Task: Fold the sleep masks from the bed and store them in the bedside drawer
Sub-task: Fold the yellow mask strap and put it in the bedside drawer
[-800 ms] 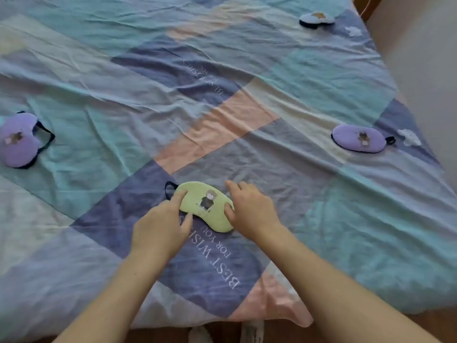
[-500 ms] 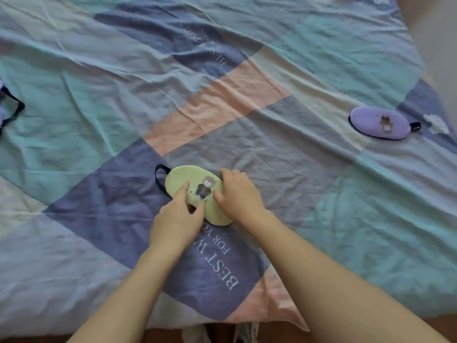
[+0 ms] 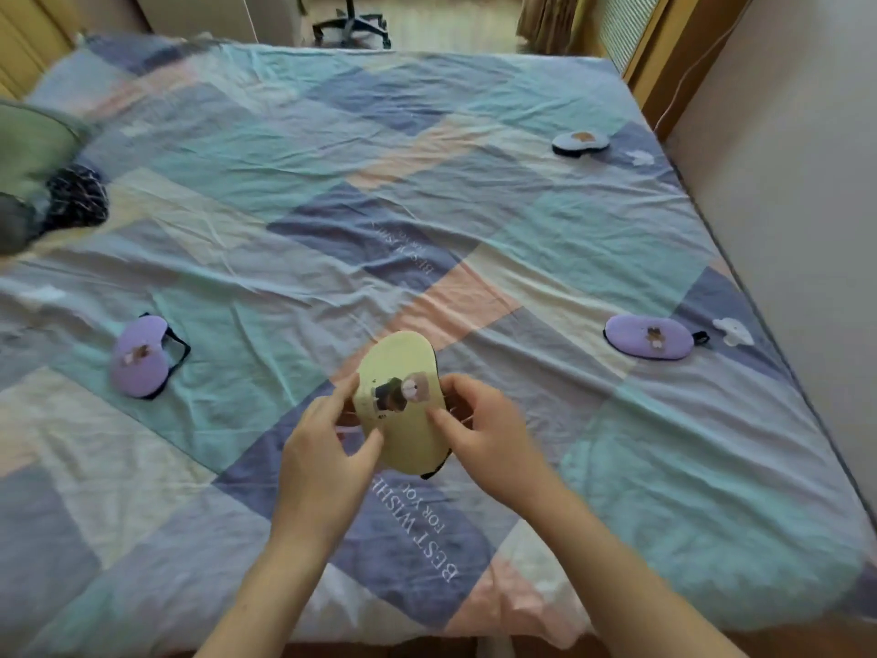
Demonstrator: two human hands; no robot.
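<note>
Gripping the yellow sleep mask [image 3: 403, 401] above the bed [image 3: 522, 220], left hand [image 3: 327, 448] and right hand [image 3: 489, 439].

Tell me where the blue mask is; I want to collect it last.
In the head view the blue mask lies far right on the bed, near the wall-side edge, beyond the right purple mask.
</note>
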